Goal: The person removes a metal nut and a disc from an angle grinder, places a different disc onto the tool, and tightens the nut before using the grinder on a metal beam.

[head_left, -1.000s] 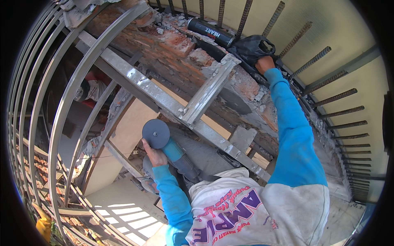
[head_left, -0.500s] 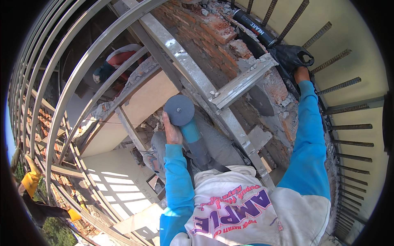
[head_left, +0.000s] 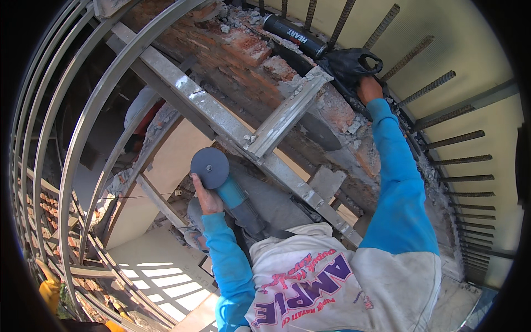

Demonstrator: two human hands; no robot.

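Note:
My left hand [head_left: 207,198] is around the head of an angle grinder with a teal and dark body [head_left: 238,205]. Its fingers reach to the edge of the dark round disc [head_left: 210,167], which faces up. The grinder's back end lies against my lap. At the far right my right arm is stretched out, and my right hand [head_left: 369,90] is at a crumpled black plastic bag [head_left: 345,69]. The bag hides its fingers. Touching the bag is a black cylindrical bottle [head_left: 296,36], lying on its side on the broken wall top.
A metal beam [head_left: 204,105] runs diagonally ahead of me, with a shorter channel piece [head_left: 290,113] across it. Rusty rebar ends [head_left: 426,88] jut from the right wall. Curved metal ribs [head_left: 83,127] fill the left. A stooping person [head_left: 145,113] and a yellow glove [head_left: 50,288] are beyond.
The view has shifted, so the grinder, bag and bottle appear farther left. My left hand keeps its hold on the grinder, and my right hand stays at the bag.

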